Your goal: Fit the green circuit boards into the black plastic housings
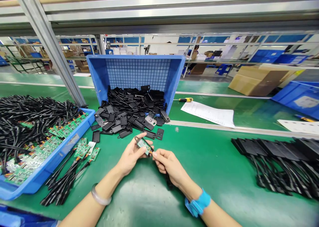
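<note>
My left hand [133,155] holds a black plastic housing with a green circuit board [144,146] lying in it, thumb on the board's edge. Fingers of my right hand [170,165] pinch the board's black cable near its coloured wires, and the cable's end [169,182] hangs below that hand. Beyond my hands, a heap of loose black housings [129,110] spills out of a blue crate [136,72] tipped on its side. Left of my left hand lies a small bunch of circuit boards [84,149] with black cables.
A blue tray [82,130] full of cabled boards stands at the left. Rows of black cased units [276,150] with cables lie at the right. Farther back are a screwdriver [186,100], a paper sheet [208,114] and a cardboard box [256,80]. A metal post [50,44] rises at the left.
</note>
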`<state>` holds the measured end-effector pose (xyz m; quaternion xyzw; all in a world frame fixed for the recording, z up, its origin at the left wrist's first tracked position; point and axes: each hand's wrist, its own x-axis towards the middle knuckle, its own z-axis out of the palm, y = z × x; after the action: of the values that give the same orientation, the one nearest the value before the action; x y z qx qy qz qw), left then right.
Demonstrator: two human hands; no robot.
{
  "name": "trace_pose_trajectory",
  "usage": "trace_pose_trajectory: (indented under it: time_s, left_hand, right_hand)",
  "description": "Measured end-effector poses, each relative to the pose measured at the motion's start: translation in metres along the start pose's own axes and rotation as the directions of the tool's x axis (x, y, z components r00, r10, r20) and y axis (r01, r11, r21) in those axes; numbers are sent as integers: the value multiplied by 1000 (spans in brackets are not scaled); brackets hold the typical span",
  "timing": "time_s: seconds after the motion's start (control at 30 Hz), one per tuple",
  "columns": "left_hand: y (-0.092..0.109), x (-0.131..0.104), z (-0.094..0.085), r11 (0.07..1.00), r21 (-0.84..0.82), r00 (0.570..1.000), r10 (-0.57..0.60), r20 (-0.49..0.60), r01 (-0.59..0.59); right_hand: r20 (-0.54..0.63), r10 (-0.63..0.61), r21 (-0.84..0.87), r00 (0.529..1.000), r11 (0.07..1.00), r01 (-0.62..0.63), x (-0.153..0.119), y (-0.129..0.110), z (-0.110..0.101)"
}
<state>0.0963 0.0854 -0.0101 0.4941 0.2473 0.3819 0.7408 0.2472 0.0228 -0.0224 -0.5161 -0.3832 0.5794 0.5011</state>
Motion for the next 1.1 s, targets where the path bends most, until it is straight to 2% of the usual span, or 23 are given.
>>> trace_pose_trajectory:
  time_s: [0.07,0.17,0.3,0.43,0.77,0.97,1.1]
  left_hand:
    - [2,2,-5,997,76,998,9,-65,-4]
    - [2,4,-10,996,86,990,25,-137,-13]
    - [2,3,-8,999,-39,998,-5,-61,3]
    - [0,2,-5,998,-68,1000,-16,2,16]
    - [-3,0,-3,994,-106,999,-33,16,35]
    - [-9,1,3,993,-119,997,-16,-79,7]
    - [-15,2,4,995,-103,989,-8,-145,-7]
  right_hand:
    - [24,15,86,1000,996,-17,-1,-4,-2]
    - [-7,-48,72,999,996,48,-4,-9,-4]
    - [-35,-117,-47,992,992,116,-5,-9,-3]
    - [-43,-144,-115,989,984,138,-4,-6,0]
    - [-64,-136,-184,989,975,123,0,0,-1]
    - [-92,-163,-262,982,956,134,1,5,1]
    - [-79,-135,-284,988,953,107,3,7,1]
